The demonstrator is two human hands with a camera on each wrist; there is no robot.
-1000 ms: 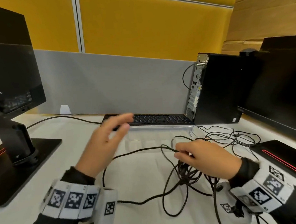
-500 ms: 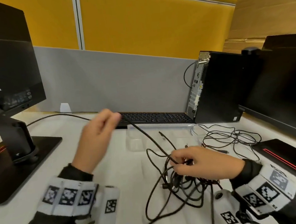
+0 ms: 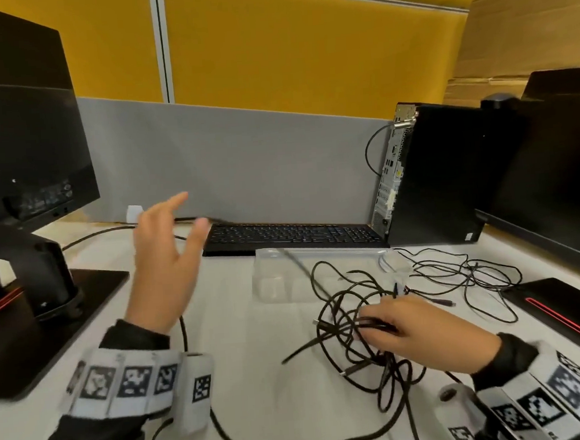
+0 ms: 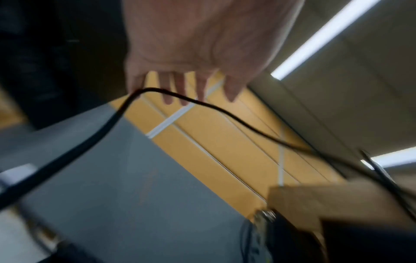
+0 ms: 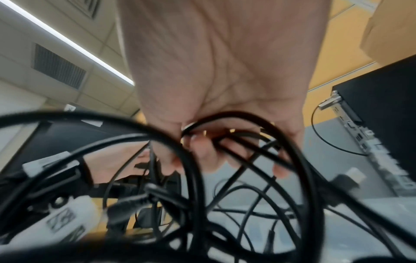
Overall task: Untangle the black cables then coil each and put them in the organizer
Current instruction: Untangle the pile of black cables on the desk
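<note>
A tangle of black cables (image 3: 351, 361) lies on the white desk to the right of centre. My right hand (image 3: 366, 321) rests on top of the tangle; in the right wrist view its fingers (image 5: 203, 151) curl round several strands of the cables (image 5: 311, 178). My left hand (image 3: 187, 215) is raised above the desk at the left with fingers spread and holds nothing. In the left wrist view a black cable (image 4: 225, 115) crosses in front of my left hand's (image 4: 202, 96) straight fingers; contact is unclear. One blurred strand (image 3: 295, 262) lies over the clear plastic organizer (image 3: 272, 286).
A black keyboard (image 3: 293, 233) lies behind the organizer, with a PC tower (image 3: 429, 175) to its right. A monitor on a black base (image 3: 31, 323) stands at the left, another monitor (image 3: 552, 167) at the right. Thin loose cables (image 3: 457, 270) lie at the right. A grey partition (image 3: 243, 161) closes the back.
Half a second ago my left hand pinched a strand and pulled it up and left; now that hand is spread and the strand has dropped. My right hand stays on the tangle.
</note>
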